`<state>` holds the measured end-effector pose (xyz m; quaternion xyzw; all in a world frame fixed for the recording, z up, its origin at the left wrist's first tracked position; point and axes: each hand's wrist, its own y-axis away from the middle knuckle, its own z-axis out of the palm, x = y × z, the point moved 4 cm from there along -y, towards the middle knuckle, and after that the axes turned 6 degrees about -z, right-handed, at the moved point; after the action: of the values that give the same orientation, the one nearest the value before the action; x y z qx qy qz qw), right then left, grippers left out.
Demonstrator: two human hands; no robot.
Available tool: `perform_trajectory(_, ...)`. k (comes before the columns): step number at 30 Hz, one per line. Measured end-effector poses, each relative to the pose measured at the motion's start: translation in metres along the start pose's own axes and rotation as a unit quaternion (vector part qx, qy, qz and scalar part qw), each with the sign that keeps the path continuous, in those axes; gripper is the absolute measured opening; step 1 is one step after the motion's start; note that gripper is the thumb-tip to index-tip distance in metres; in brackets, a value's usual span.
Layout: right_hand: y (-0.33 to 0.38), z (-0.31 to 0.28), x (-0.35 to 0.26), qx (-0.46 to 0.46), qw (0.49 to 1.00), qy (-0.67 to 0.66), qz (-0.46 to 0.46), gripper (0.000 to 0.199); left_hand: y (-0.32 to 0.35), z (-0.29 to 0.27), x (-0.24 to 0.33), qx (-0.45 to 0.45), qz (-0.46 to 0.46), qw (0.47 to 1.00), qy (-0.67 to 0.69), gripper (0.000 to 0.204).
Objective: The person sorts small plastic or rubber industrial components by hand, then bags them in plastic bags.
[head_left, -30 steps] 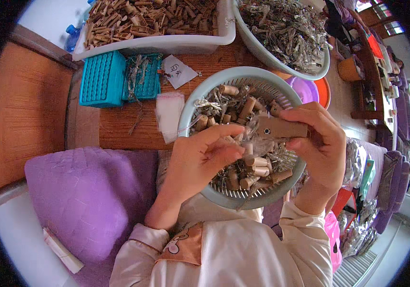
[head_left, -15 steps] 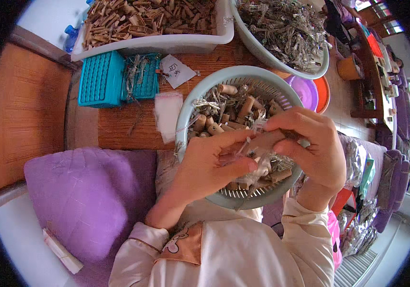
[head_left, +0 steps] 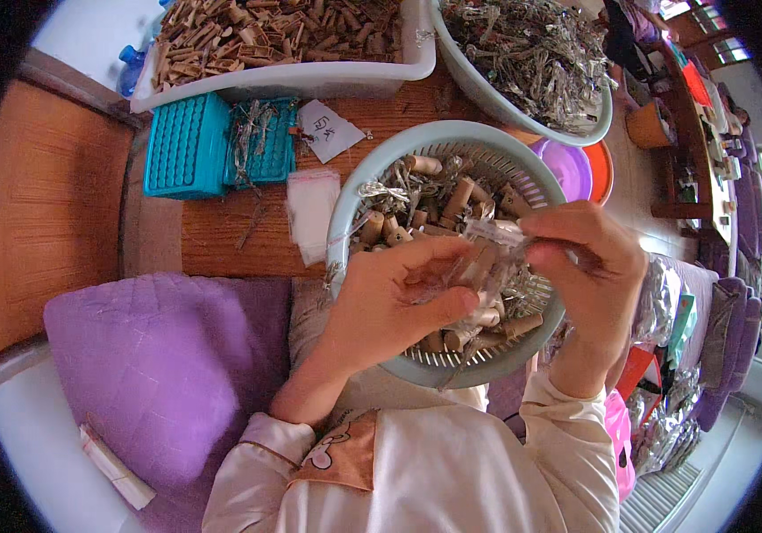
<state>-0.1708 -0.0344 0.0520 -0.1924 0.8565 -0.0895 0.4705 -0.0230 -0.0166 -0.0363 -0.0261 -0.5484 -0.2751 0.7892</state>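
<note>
We see our left hand (head_left: 390, 306) and our right hand (head_left: 590, 266) meeting above a pale green round plastic colander basket (head_left: 354, 200) that sits near us, at the near edge of the brown wooden table (head_left: 221, 231). Between the two hands there is a small clear plastic bag (head_left: 487, 258) with a brown piece inside. The left hand pinches its left side with the fingers closed on it, and the right hand grasps its upper right side with thumb and fingers. The bag is just above the short brown cork-like cylinders (head_left: 452, 200) and silvery wire pieces that fill the basket.

To the left of the basket, an empty clear small bag (head_left: 312, 213) lies flat on the table. Farther left there is a turquoise plastic grid tray (head_left: 187, 147) with some wire on it. At the far side stand a white rectangular tub of brown pieces (head_left: 310, 80) and a second pale bowl of grey wire pieces (head_left: 532, 53). A purple quilted cushion (head_left: 159, 373) lies near left.
</note>
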Motion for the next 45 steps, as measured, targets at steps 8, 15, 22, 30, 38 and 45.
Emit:
perform_trajectory(8, 0.006, 0.019, 0.003, -0.055, 0.972, 0.144, -0.176, 0.033, 0.0, 0.0, 0.007, -0.032, 0.003, 0.997, 0.075, 0.046)
perform_trajectory(15, 0.012, 0.019, 0.001, -0.009, 0.982, 0.084, -0.166, 0.027, 0.003, 0.002, 0.012, -0.058, 0.007, 0.992, 0.112, 0.037)
perform_trajectory(22, 0.014, 0.022, 0.009, -0.003, 0.983, 0.094, -0.16, 0.023, 0.005, 0.003, 0.007, -0.043, -0.022, 0.998, 0.034, 0.046)
perform_trajectory(30, 0.014, 0.031, 0.011, -0.099, 0.983, 0.02, -0.152, 0.024, 0.007, -0.002, 0.005, -0.023, -0.039, 0.999, -0.001, 0.045)
perform_trajectory(38, 0.027, 0.05, 0.025, 0.101, 0.883, -0.425, 0.169, 0.031, 0.006, 0.001, 0.012, 0.033, 0.027, 0.998, 0.04, 0.042)
perform_trajectory(45, 0.04, 0.046, 0.036, -0.019, 0.952, -0.234, 0.198, 0.021, 0.012, -0.003, 0.014, 0.06, 0.067, 0.988, -0.129, 0.043)
